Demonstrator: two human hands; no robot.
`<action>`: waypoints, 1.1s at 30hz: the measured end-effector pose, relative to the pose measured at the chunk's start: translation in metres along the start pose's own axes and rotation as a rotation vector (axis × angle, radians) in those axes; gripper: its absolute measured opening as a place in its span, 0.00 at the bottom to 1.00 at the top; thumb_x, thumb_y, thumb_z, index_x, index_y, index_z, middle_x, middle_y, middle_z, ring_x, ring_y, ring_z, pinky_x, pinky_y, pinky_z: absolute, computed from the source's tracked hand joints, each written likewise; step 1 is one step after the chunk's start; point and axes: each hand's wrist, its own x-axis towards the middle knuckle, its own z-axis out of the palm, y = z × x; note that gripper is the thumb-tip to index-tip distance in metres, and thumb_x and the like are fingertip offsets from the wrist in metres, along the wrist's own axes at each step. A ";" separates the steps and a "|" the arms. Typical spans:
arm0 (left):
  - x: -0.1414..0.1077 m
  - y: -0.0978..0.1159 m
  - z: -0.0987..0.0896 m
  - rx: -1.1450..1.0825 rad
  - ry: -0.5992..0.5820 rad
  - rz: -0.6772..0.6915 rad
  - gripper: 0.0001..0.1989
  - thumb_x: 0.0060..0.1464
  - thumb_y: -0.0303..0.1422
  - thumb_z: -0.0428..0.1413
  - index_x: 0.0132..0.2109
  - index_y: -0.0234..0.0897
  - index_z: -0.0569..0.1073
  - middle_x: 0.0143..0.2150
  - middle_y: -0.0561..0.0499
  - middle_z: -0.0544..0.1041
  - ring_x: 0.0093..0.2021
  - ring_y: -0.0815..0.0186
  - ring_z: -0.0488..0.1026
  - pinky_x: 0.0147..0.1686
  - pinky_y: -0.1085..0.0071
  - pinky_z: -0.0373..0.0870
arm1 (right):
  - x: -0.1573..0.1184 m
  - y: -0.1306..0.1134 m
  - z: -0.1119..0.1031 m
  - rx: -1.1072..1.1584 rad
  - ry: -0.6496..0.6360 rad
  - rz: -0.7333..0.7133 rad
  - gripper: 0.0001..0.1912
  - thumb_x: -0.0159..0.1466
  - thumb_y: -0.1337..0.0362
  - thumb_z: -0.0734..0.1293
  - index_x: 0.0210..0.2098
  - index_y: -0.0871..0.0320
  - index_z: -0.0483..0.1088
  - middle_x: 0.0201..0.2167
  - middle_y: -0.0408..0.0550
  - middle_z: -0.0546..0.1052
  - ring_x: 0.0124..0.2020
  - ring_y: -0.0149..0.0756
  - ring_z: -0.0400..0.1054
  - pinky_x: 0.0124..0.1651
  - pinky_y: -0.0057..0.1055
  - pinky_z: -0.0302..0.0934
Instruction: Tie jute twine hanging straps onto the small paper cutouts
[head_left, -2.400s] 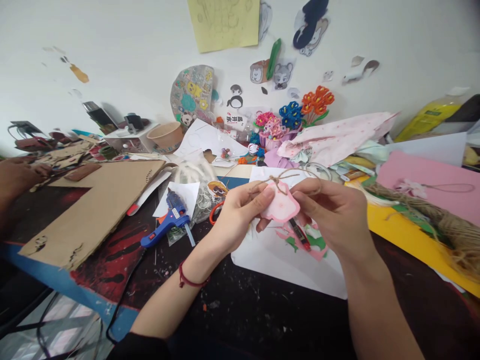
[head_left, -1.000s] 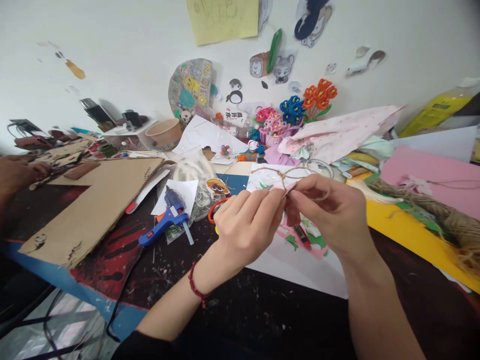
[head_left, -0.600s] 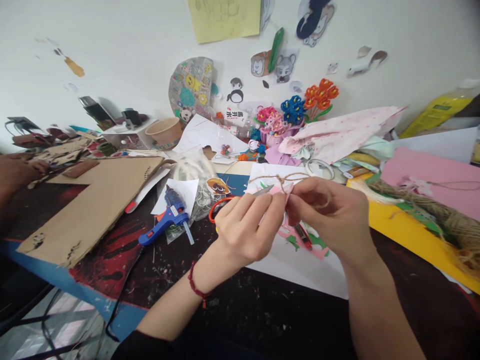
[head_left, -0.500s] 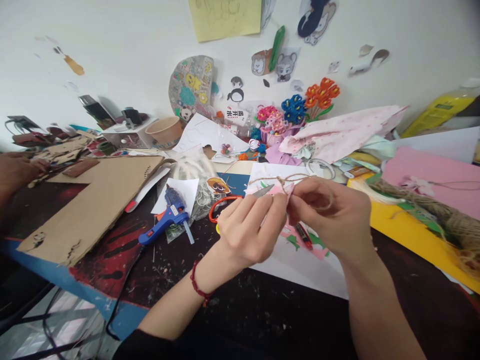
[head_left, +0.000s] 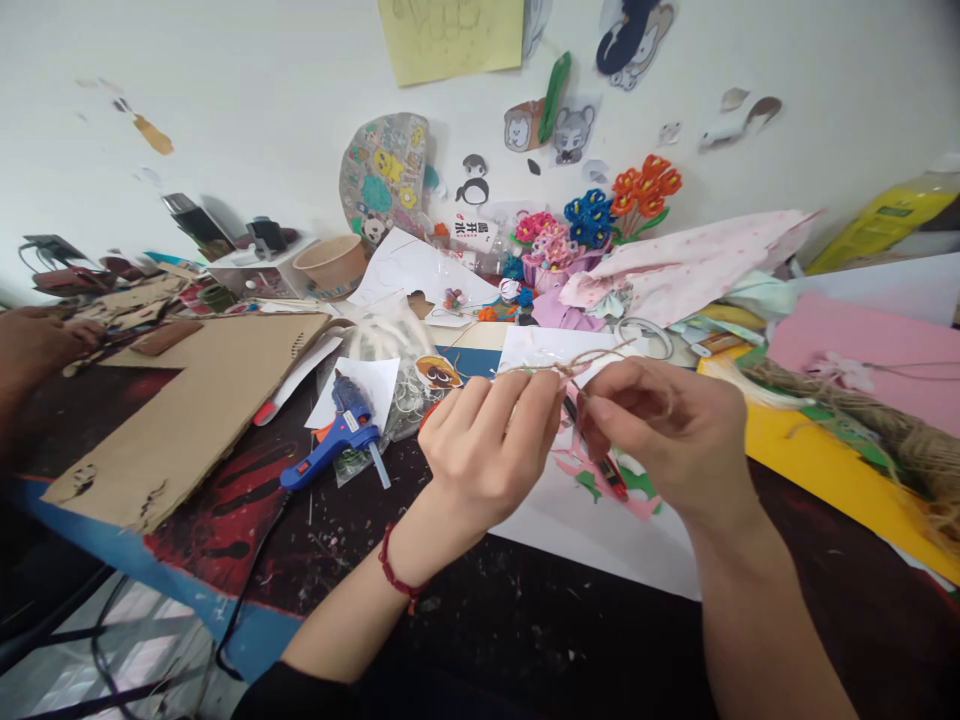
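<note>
Brown twine (head_left: pixel 592 355) runs in loops between my two hands, above a white sheet (head_left: pixel 600 535) on the dark table. My left hand (head_left: pixel 491 450), with a dark red bracelet at its wrist, is closed round the twine, its knuckles hiding most of the grip. Thumb and fingers of my right hand (head_left: pixel 660 430) pinch the twine just to the right. Below and between the hands lie a red and black pen (head_left: pixel 611 475) and pink and green paper scraps (head_left: pixel 586 485).
A blue glue gun (head_left: pixel 349 430) rests left of my hands, near cardboard (head_left: pixel 202 400). Another person's hand (head_left: pixel 45 345) is at the far left. Wrapped twine (head_left: pixel 862 410) lies on yellow paper (head_left: pixel 795 440) at right. Crocheted flowers (head_left: pixel 589 215) stand behind.
My left hand has shifted slightly left and turned, covering the pink piece and the pointed grey blade seen earlier. The red scissor handle is now mostly hidden behind it.
</note>
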 end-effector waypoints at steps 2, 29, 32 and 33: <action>0.001 -0.001 0.000 0.024 -0.009 0.018 0.04 0.60 0.29 0.61 0.42 0.37 0.74 0.32 0.53 0.82 0.27 0.69 0.75 0.27 0.69 0.64 | 0.002 0.002 0.000 0.001 0.032 -0.040 0.08 0.61 0.71 0.70 0.26 0.56 0.73 0.19 0.39 0.71 0.18 0.27 0.66 0.21 0.26 0.62; 0.150 -0.056 -0.021 -0.966 -0.482 -0.108 0.05 0.61 0.30 0.57 0.36 0.36 0.74 0.34 0.52 0.78 0.37 0.67 0.71 0.42 0.68 0.69 | 0.114 -0.146 -0.016 -0.238 -0.054 -0.452 0.10 0.67 0.59 0.68 0.36 0.50 0.83 0.41 0.44 0.83 0.50 0.40 0.74 0.61 0.42 0.63; 0.160 -0.058 -0.010 -1.031 -0.577 -0.097 0.09 0.61 0.32 0.55 0.31 0.36 0.71 0.30 0.54 0.73 0.33 0.69 0.68 0.38 0.70 0.67 | 0.117 -0.137 -0.019 -0.166 -0.003 -0.531 0.12 0.69 0.59 0.66 0.37 0.50 0.83 0.42 0.45 0.82 0.52 0.39 0.73 0.62 0.41 0.61; 0.161 -0.058 -0.006 -1.048 -0.610 -0.077 0.11 0.62 0.32 0.55 0.30 0.36 0.70 0.29 0.55 0.72 0.33 0.69 0.67 0.37 0.71 0.67 | 0.117 -0.131 -0.021 -0.142 0.011 -0.529 0.12 0.69 0.59 0.66 0.37 0.50 0.83 0.43 0.45 0.82 0.52 0.39 0.73 0.62 0.40 0.61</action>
